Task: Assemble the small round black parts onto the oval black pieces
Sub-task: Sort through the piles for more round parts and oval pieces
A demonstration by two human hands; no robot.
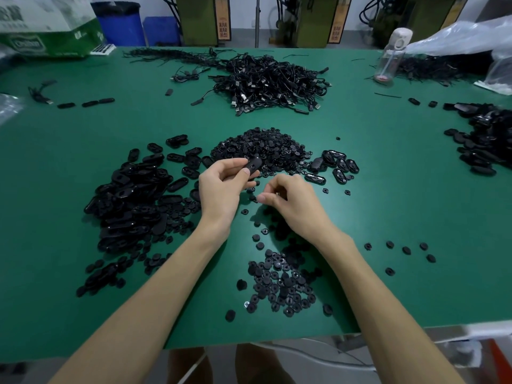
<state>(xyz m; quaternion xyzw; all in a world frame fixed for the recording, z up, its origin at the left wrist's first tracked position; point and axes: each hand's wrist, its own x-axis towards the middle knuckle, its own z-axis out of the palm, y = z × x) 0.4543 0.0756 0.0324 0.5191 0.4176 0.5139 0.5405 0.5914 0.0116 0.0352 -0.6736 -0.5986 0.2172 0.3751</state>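
My left hand (221, 187) pinches a black oval piece (254, 164) between thumb and fingers, just above the table. My right hand (288, 200) hovers beside it with fingers curled inward over scattered round parts; whether it holds one is hidden. A heap of small round black parts (260, 146) lies just behind my hands. More round parts (279, 284) are spread near the front edge. A big pile of oval pieces (133, 200) sits to my left, and a few ovals (335, 163) lie to the right.
A tangle of black cables (271, 81) fills the table's far middle. Another pile of black pieces (484, 139) lies at the right edge. A clear bottle (390, 56) and plastic bags stand at the back right, a green-and-white box (50, 26) at the back left.
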